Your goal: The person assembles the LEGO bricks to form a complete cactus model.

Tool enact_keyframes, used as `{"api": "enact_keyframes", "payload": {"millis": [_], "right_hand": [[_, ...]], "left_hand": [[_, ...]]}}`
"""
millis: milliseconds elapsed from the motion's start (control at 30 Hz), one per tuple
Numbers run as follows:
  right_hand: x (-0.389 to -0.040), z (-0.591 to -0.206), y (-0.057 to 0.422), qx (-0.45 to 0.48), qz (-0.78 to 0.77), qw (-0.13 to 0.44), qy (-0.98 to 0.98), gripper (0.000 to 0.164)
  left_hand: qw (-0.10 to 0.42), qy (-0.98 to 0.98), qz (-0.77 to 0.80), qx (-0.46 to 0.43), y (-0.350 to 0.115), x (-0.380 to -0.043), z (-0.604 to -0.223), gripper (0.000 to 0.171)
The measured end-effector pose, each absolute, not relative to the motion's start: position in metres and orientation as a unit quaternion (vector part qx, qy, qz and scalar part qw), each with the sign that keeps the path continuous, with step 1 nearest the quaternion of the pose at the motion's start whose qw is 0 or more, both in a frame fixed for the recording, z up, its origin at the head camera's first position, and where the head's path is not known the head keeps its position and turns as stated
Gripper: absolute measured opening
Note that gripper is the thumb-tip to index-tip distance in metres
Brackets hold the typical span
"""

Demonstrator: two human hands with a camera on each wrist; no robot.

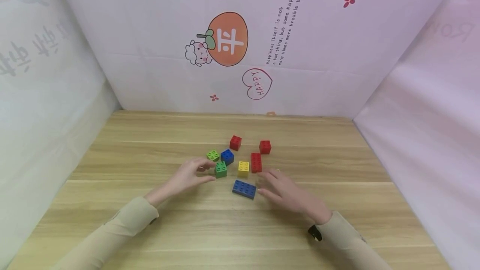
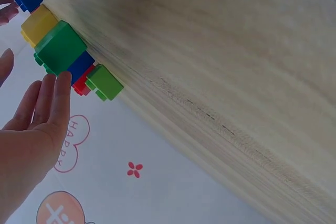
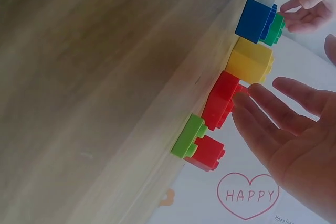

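My left hand [image 1: 191, 172] is around the left side of a green toy brick [image 1: 221, 170], thumb and fingers apart; contact is hard to tell. In the left wrist view its fingers [image 2: 59, 98] are extended below that brick. My right hand [image 1: 286, 191] hovers just right of a long blue brick [image 1: 244, 189] and in front of a long red brick [image 1: 256, 163]. The right wrist view shows its fingers [image 3: 283, 111] loosely spread, with nothing between them. A yellow brick [image 1: 243, 168] stands between the hands. Mostly hidden behind the right hand is a light green brick [image 3: 190, 136].
Behind the left hand sit another light green brick [image 1: 213, 155] and a square blue brick [image 1: 227, 156]. Two red bricks, one left [image 1: 235, 142] and one right [image 1: 265, 147], stand farther back on the wooden table [image 1: 180, 236]. White printed cloth [image 1: 150, 53] walls surround the table's back and sides.
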State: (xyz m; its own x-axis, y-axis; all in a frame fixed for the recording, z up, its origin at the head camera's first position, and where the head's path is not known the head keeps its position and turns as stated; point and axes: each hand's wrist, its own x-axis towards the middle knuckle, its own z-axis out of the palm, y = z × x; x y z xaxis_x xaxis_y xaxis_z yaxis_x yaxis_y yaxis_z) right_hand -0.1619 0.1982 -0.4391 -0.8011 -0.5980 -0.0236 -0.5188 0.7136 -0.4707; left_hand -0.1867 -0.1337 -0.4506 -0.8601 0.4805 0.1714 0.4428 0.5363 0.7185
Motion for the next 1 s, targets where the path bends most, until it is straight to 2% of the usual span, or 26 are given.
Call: {"api": "enact_keyframes", "payload": {"millis": [533,833,1000], "right_hand": [[-0.163,-0.437,0.188,-0.322,-0.214,0.101,0.917,0.053],[-0.165,-0.440,0.183,-0.341,-0.202,0.095,0.913,0.053],[-0.165,-0.442,0.178,-0.344,-0.188,0.102,0.914,0.053]], "left_hand": [[0.008,0.897,0.370,0.240,-0.130,-0.194,-0.452,0.041],[0.012,0.905,0.352,0.237,-0.127,-0.198,-0.453,0.041],[0.030,0.906,0.352,0.234,-0.126,-0.201,-0.454,0.042]]}}
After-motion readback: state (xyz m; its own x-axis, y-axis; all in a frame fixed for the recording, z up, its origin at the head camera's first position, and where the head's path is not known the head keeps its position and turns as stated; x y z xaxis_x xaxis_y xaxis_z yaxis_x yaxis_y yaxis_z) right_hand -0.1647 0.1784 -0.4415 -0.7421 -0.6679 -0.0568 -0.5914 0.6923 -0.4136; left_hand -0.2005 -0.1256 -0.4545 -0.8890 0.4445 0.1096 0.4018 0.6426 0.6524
